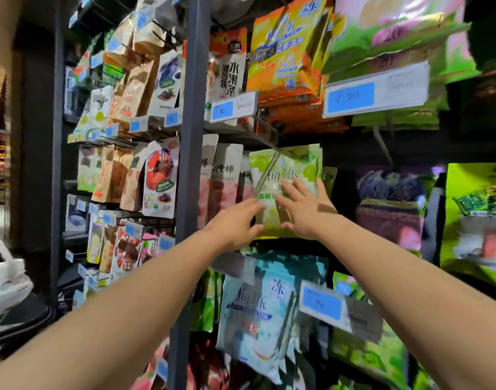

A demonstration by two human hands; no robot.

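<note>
Together, left hand (237,225), right hand (304,209), on one pouch (287,164)

Left hand (237,225), right hand (307,211), both outstretched.

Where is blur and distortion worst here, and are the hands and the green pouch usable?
Head view: the centre is fairly sharp, with the left hand, right hand and light green pouch readable. Head view: smear grows toward the edges, worst on the upper-right price tag and the yellow-green bag. Head view: wide-angle stretch on both forearms, a hard shadow across the right wrist, a dark upper-left corner.
</note>
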